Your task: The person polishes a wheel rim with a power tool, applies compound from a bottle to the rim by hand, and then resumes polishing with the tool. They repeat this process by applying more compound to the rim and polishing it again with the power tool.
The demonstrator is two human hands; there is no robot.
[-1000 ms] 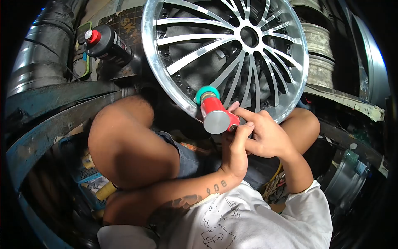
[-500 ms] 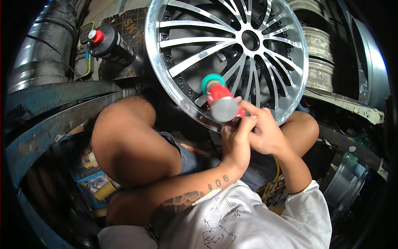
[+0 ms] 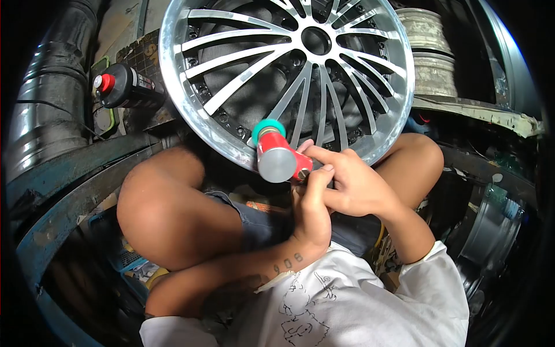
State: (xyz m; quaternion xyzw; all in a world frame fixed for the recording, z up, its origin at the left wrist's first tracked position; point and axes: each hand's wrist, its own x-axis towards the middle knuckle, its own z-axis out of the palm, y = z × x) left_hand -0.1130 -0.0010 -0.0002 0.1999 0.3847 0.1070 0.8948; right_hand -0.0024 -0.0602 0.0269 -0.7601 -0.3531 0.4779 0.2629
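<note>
A small red polisher (image 3: 276,165) with a green pad (image 3: 267,128) and a round metal head cap is in both my hands. My left hand (image 3: 313,202) wraps its handle from below, with the fingers partly hidden. My right hand (image 3: 355,179) closes over the handle from the right, one finger stretched along its top. In front of me stands a silver alloy wheel (image 3: 407,69) with black gaps between many thin spokes, tilted back. The green pad overlaps the wheel's near lower edge in this view.
A black bottle (image 3: 124,87) with a red cap lies at the left beside a dark metal tube (image 3: 52,115). Grey stacked wheels (image 3: 425,63) stand at the back right. Another wheel (image 3: 485,237) sits low on the right. My bent legs flank the wheel's near side.
My view has shifted, so the wheel sits further up and left. Both hands have brought the polisher left and nearer to me, from over the spokes toward the wheel's near lip.
</note>
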